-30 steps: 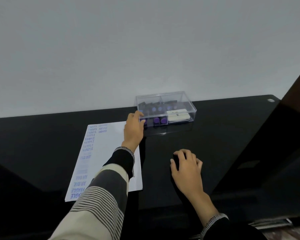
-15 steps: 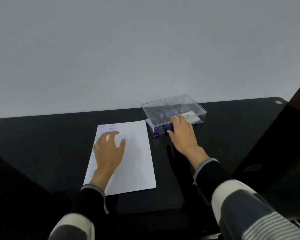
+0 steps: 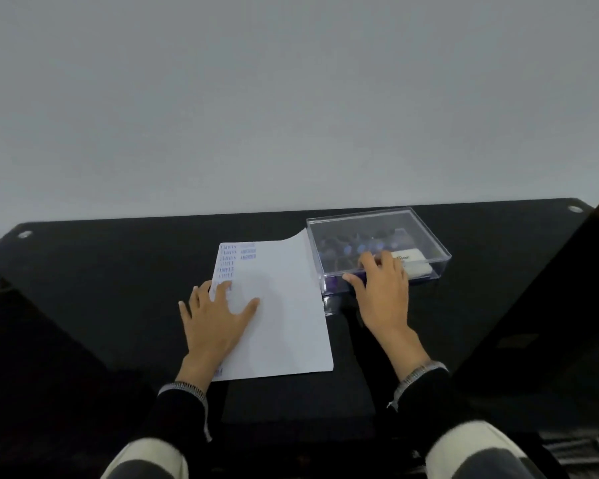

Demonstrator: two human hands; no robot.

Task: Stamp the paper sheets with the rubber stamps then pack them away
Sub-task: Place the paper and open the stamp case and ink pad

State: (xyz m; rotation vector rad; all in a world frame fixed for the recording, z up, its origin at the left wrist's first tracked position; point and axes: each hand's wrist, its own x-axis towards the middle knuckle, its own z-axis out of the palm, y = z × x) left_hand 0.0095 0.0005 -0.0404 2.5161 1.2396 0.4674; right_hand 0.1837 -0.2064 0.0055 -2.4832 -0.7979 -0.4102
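White paper sheets [image 3: 284,305] lie on the black table, with blue stamped words down their left side. The top right corner of the sheets curls up against a clear plastic box [image 3: 426,236]. Inside the closed box I see purple rubber stamps [image 3: 346,250] and a white ink pad [image 3: 415,261]. My left hand [image 3: 215,319] lies flat with spread fingers on the left part of the sheets. My right hand [image 3: 384,288] rests on the front edge and lid of the box, fingers spread over it.
The glossy black table [image 3: 118,288] stands against a plain grey wall [image 3: 291,98]. A dark panel [image 3: 567,288] rises along the right side. Round fittings mark the table's far corners.
My left hand left the box and came down flat on the sheets. My right hand moved from the table up onto the box. The sheets' top right corner has lifted against the box.
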